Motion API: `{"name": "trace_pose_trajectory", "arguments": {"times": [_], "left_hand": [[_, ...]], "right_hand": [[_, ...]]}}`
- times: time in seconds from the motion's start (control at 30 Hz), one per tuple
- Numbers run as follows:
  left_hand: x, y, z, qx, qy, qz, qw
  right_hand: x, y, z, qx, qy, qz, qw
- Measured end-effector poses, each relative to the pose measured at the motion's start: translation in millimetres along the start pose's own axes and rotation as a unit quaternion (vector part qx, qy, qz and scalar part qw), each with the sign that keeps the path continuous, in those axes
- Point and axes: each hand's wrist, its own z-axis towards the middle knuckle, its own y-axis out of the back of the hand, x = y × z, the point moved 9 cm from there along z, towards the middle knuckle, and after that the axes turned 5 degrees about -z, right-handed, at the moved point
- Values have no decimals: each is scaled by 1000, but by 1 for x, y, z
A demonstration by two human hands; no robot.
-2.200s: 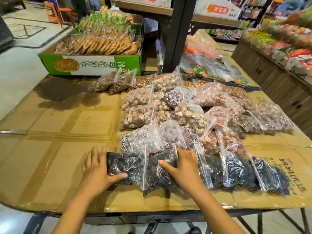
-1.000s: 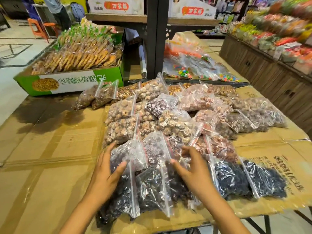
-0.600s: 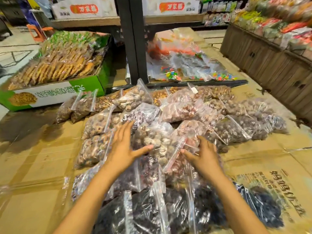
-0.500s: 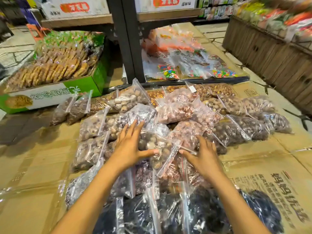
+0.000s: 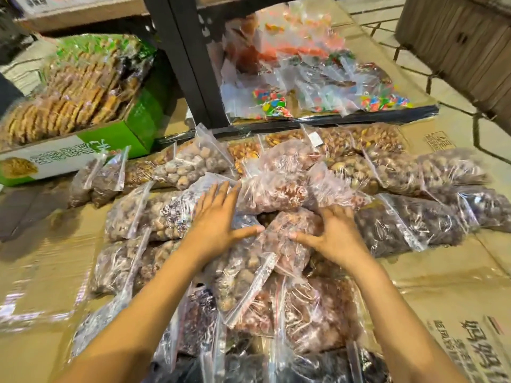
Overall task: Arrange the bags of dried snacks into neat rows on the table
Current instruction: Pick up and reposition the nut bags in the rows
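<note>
Several clear zip bags of dried snacks lie in loose rows on a cardboard-covered table (image 5: 49,272). My left hand (image 5: 218,217) rests flat, fingers spread, on a bag of purple-grey pieces (image 5: 179,214). My right hand (image 5: 336,236) lies with fingers spread against a bag of reddish-brown pieces (image 5: 287,244) in the middle of the pile. The thumbs of both hands point toward each other over that bag. Neither hand is closed around anything. Dark bags (image 5: 409,225) lie to the right, pale round snacks (image 5: 193,164) further back.
A green and white box of biscuits (image 5: 83,150) stands at the back left. A black post (image 5: 193,64) rises behind the pile, with bags of coloured sweets (image 5: 318,87) beyond a black rail. A wooden counter (image 5: 464,45) is at the far right.
Both hands have moved away from the dark bags at the near edge, up over the pile to the middle rows. The view has leaned forward and closer to the bags.
</note>
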Motion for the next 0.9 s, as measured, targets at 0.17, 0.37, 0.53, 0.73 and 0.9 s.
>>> {"name": "trace_pose_trajectory", "arguments": {"times": [0.17,0.37,0.53,0.73,0.9], "left_hand": [[-11,-4,48,15,-9,-21,1000],[-18,-9,96,92,-13,-1,996],[-18,-15,104,173,24,4,985],[-35,-8,77,73,10,-94,993],[-46,5,52,-37,-5,-85,996]], "right_hand": [[4,0,2,-3,25,-59,998],[6,-7,-12,-19,-8,42,999],[-17,-26,-28,-52,-106,213,970],[-21,-19,-44,-119,-120,285,944],[-33,0,-77,-164,-136,295,931]]}}
